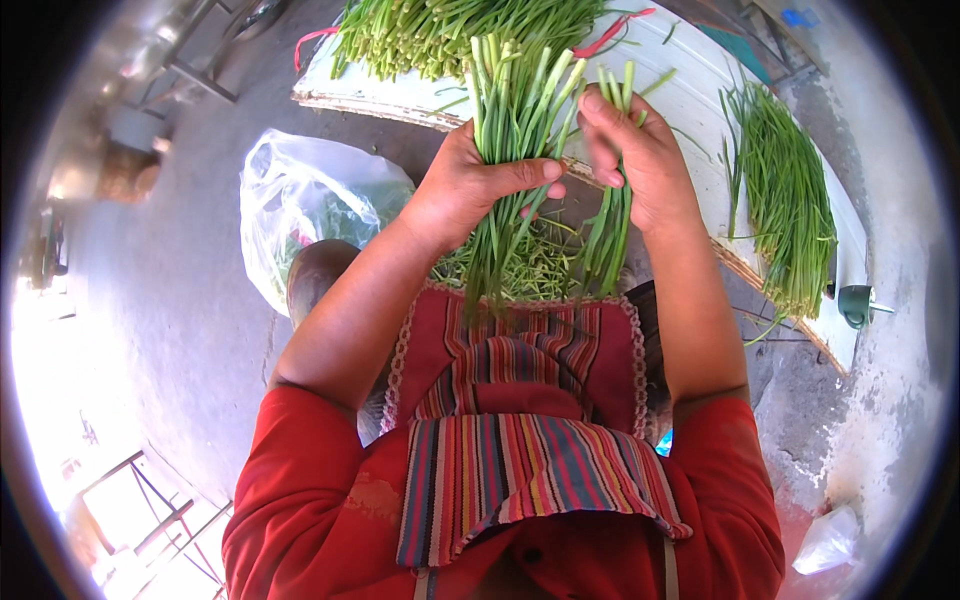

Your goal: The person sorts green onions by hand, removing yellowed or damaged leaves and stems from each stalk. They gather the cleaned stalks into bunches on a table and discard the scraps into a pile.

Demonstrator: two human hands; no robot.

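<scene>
My left hand (480, 185) is closed around a thick bunch of Chinese chives (510, 130), its thumb across the front. The pale cut ends point up and away, and the green leaves hang down over my lap. Just to the right, my right hand (635, 150) grips a smaller bunch of chives (606, 230) between thumb and fingers, its pale ends also upward. The two bunches are side by side, close together. Below them, loose green trimmings (520, 268) lie in a heap beyond my striped apron (540, 470).
A white board (690, 110) curves across the far side, bearing a large pile of chives (430, 35) with red ties and another bunch (785, 210) at right. At left, a clear plastic bag (290, 190) of greens stands on the concrete floor. A wall (905, 330) bounds the right.
</scene>
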